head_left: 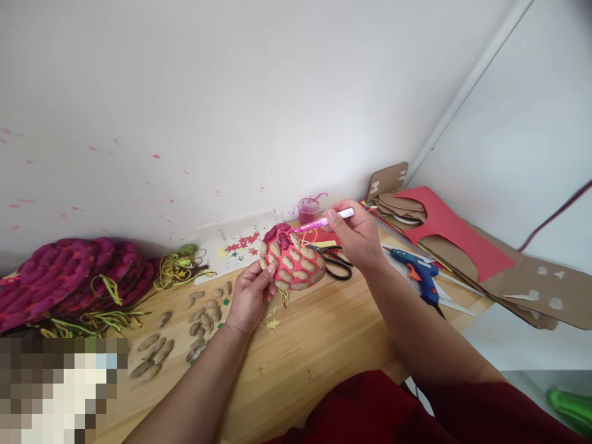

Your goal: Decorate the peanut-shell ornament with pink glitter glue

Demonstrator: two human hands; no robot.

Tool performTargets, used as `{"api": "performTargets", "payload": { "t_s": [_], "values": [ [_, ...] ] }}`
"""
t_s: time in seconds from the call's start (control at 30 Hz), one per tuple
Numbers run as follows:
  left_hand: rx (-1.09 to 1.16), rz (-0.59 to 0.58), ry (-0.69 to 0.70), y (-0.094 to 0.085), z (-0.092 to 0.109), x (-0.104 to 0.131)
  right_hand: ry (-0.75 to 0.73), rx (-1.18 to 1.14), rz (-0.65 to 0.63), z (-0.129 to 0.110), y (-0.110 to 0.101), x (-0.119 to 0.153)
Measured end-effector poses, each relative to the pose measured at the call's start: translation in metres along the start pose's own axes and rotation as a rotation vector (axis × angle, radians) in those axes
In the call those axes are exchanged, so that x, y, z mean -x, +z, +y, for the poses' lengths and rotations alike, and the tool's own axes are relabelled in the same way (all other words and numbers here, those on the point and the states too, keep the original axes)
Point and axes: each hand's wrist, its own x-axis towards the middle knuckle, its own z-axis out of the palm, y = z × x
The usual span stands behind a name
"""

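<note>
My left hand [252, 293] grips the left edge of a round red disc covered with peanut shells [296, 262], tilted up above the table. A few shells at its top are painted dark magenta; the others are bare tan. In my right hand [356, 237] is a paintbrush [324, 221] with a white handle end and pink-stained shaft, its tip at the painted shells. Behind the disc, a clear cup of magenta paint [308, 209] stands by the wall. Black-handled scissors [338, 264] lie just right of the disc.
Finished-looking magenta discs [87, 277] are stacked at the left, near green yarn [178, 268]. Loose peanuts [203, 317] lie on the wooden table [296, 351]. Star cut-outs [243, 243] rest on white paper. At right are a blue glue gun [419, 271] and cut red card [457, 231] on cardboard.
</note>
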Motion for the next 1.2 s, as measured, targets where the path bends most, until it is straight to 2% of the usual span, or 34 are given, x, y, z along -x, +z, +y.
{"api": "performTargets", "payload": {
  "t_s": [0.33, 0.53, 0.77, 0.93, 1.1, 1.2],
  "values": [
    [-0.015, -0.005, 0.0, -0.0017, -0.002, 0.0006, 0.026, -0.08, 0.018, -0.0008, -0.0012, -0.0006],
    [-0.008, -0.002, 0.0, -0.0014, -0.0023, -0.0004, 0.028, 0.001, -0.013, 0.0014, -0.0013, -0.0001],
    [-0.01, 0.019, -0.009, 0.0012, 0.0002, 0.0013, -0.016, -0.02, -0.016, -0.0008, -0.0014, -0.0006],
    [0.019, 0.062, -0.021, 0.0034, 0.0012, 0.0007, -0.037, 0.132, -0.084, -0.0016, -0.0033, 0.0015],
    [0.022, 0.089, -0.01, 0.0027, -0.0005, -0.0004, -0.135, 0.259, -0.146, 0.0012, -0.0057, 0.0021],
    [-0.008, 0.082, -0.009, 0.002, -0.0014, -0.0006, -0.163, 0.34, -0.138, 0.0026, -0.0039, 0.0018]
  ]
}}
